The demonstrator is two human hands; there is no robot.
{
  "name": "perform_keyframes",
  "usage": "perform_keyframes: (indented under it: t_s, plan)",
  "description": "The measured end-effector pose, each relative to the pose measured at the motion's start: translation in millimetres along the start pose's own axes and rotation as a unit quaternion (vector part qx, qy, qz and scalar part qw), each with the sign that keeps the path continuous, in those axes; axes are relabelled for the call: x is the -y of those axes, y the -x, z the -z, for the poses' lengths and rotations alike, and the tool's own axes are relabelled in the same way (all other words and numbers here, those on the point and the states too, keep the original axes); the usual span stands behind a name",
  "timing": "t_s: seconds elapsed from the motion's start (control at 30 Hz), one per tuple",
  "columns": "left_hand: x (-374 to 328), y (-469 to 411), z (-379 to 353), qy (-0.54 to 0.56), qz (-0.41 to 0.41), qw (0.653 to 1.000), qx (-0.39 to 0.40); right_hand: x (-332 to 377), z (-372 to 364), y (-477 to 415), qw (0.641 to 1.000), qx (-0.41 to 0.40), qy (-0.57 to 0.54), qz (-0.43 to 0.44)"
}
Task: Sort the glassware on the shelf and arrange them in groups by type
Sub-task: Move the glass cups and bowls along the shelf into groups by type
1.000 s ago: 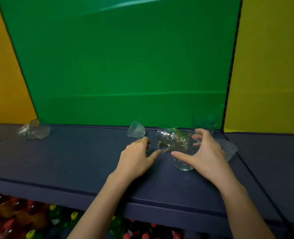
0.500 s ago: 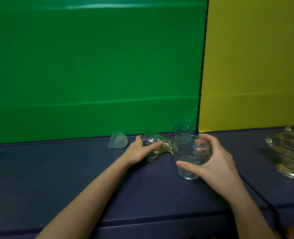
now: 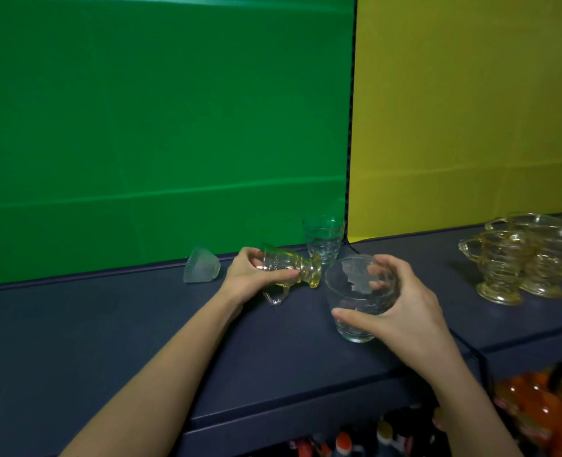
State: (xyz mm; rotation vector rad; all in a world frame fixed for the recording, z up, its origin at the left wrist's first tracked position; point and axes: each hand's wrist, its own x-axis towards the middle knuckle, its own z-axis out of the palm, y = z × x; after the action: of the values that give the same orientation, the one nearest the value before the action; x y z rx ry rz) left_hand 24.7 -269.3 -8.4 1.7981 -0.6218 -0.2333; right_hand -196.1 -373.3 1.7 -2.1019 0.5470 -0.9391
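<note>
At the shelf (image 3: 108, 324), left hand (image 3: 245, 280) grips cup (image 3: 291, 266), right hand (image 3: 405, 315) tumbler (image 3: 352, 293).

Glossy clear glass tumbler (image 3: 359, 298); ribbed amber glass cup (image 3: 291, 267); matt navy shelf (image 3: 108, 324).

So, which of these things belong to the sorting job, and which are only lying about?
Job: yellow cup, gripped by the left hand; clear tumbler, held by the right hand; ribbed tumbler; frosted cup; amber cups; shelf.
Lying about: bottles below; green panel; yellow panel.
</note>
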Motion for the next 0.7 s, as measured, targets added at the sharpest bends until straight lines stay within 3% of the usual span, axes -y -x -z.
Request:
perform_keyframes:
  t_s: [0.27, 0.47, 0.7]
  plan:
    - [-15, 19, -5, -0.038, -0.115, 0.992, -0.041, 4, 9, 15, 1.000, -0.012, 0.014, -0.002]
    - [-39, 40, -7, -0.105, -0.221, 0.965, -0.097, -5, 37, 23, 0.999, -0.040, 0.019, -0.007]
    - [-84, 74, -32, -0.030, -0.232, 0.968, -0.088, -27, 97, 23, 0.997, -0.074, 0.030, -0.010]
